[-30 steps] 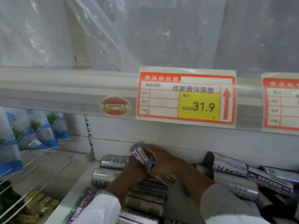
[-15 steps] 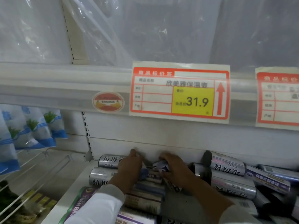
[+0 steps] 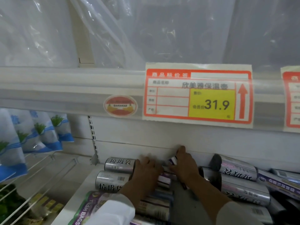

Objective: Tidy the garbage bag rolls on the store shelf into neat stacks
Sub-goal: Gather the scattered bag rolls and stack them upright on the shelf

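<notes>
reaching deep into the lower shelf, both hands work at the back wall among the rolls. the left hand lies palm down, fingers stretched forward and close together, blurred at the tips, resting flat on the middle stack of rolls rather than closing round any one. the right hand is curled over a small roll with a purple and white label, fingers wrapped across its top and the index raised against the wall; only the roll's end shows between the two hands. left of the hands two silver rolls lie on their sides, one behind the other, with black characters on them. in front of those, at the shelf edge, lies a purple pack partly covered by the white left sleeve. right of the hands more silver rolls lie jumbled at angles, one leaning on another, with a long purple box beside them. above, the upper shelf rail carries an oval sticker and a red price tag reading 31.9, with a second tag cut off at the right edge. clear plastic sheeting hangs above the rail. at far left, blue and white bags hang over a wire rack.
</notes>
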### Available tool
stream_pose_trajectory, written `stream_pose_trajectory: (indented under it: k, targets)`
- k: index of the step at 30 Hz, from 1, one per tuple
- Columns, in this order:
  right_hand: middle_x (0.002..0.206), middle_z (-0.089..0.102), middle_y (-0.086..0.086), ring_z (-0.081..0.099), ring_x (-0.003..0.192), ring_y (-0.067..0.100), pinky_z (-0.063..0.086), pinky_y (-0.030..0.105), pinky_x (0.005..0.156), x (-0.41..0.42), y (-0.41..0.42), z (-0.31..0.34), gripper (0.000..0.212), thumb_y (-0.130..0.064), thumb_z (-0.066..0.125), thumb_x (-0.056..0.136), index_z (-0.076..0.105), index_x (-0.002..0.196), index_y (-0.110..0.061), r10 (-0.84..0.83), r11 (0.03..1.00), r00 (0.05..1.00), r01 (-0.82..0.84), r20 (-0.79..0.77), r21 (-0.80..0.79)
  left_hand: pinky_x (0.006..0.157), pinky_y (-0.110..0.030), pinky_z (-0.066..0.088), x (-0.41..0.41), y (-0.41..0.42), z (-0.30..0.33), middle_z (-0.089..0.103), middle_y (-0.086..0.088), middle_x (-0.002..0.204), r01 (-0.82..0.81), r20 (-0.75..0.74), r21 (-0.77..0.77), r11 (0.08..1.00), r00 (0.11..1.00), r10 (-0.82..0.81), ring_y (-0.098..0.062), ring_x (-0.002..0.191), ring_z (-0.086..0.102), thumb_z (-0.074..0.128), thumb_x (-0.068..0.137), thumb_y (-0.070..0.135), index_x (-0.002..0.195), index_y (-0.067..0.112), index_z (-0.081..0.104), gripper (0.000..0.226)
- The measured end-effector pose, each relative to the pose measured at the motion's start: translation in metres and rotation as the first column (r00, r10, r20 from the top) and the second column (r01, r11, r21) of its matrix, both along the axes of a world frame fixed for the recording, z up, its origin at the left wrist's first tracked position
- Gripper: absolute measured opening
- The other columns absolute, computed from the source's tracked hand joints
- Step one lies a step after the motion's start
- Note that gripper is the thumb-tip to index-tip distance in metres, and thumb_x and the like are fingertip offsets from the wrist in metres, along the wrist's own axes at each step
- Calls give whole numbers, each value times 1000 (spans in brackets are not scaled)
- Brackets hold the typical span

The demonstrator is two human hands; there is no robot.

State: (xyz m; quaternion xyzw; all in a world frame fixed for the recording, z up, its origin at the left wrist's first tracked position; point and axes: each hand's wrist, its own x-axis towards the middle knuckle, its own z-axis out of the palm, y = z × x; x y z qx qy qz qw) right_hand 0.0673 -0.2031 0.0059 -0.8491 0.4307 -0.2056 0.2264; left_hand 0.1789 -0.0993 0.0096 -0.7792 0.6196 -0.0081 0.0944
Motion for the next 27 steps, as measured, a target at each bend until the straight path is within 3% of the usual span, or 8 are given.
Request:
stream_pose_trajectory:
  k: [4, 8, 10, 12, 16, 21, 24, 27]
  targets:
    - [130, 53, 17, 54, 116, 28, 44, 31, 94, -11, -6, -9, 51, -24, 62, 87, 41, 129, -2, -131, 985, 991, 132, -18, 110, 113, -54, 28, 4, 5, -4, 21, -14, 152, -52, -327, 40, 998, 943, 62, -38, 140, 20, 59, 88, 25, 146, 33, 25, 68]
    - [130, 52, 17, 51, 117, 27, 42, 30, 94, -7, -7, -5, 43, -18, 55, 92, 40, 128, -1, -100, 972, 993, 84, 65, 221, 103, -42, 43, 11, 11, 6, 53, -2, 128, -26, -470, -83, 996, 883, -16, -24, 122, 51, 62, 83, 21, 124, 31, 48, 45]
    - [124, 52, 10, 51, 111, 22, 40, 25, 88, 0, -5, -3, 41, -20, 54, 92, 41, 127, -4, -41, 963, 995, 14, 94, 271, 99, -38, 46, 10, 15, 11, 59, 1, 121, -51, -514, -45, 998, 857, 20, -20, 112, 58, 59, 86, 21, 120, 30, 51, 36]
    - [122, 53, 8, 51, 109, 22, 39, 24, 86, 8, -1, -5, 39, -22, 54, 92, 42, 125, -6, -52, 956, 989, 8, 141, 295, 96, -36, 46, 12, 16, 14, 60, 0, 122, -56, -507, -18, 998, 861, 39, -21, 110, 58, 59, 87, 21, 119, 28, 51, 34]
    - [119, 56, 20, 56, 107, 31, 48, 38, 91, 8, -1, -11, 34, -20, 52, 92, 41, 117, 0, -168, 967, 976, 136, 138, 215, 97, -38, 43, 13, 13, 16, 55, -5, 128, -70, -468, 33, 997, 880, 77, -25, 116, 54, 60, 86, 19, 123, 26, 48, 40]
    - [119, 56, 17, 55, 95, 22, 46, 31, 83, 9, 2, -17, 36, -22, 47, 95, 39, 121, 0, -2, 984, 1000, 5, -17, 176, 102, -44, 44, 12, 12, 14, 58, -6, 129, -89, -407, 52, 995, 908, 102, -29, 119, 54, 64, 81, 24, 126, 27, 45, 48]
    - [121, 57, 12, 58, 105, 26, 47, 36, 92, 12, 8, -18, 44, -28, 48, 94, 33, 130, -8, 70, 985, 997, -63, -41, 160, 102, -44, 42, 15, 12, 17, 57, -7, 131, -77, -384, 42, 996, 919, 87, -28, 120, 54, 60, 85, 22, 126, 27, 46, 44]
    - [130, 52, 12, 54, 113, 24, 42, 30, 94, 18, 12, -11, 62, -32, 57, 89, 25, 138, -8, 153, 984, 988, -150, -18, 99, 104, -42, 40, 17, 13, 18, 54, -7, 135, -82, -360, 73, 994, 927, 103, -27, 122, 52, 57, 90, 17, 132, 23, 46, 44]
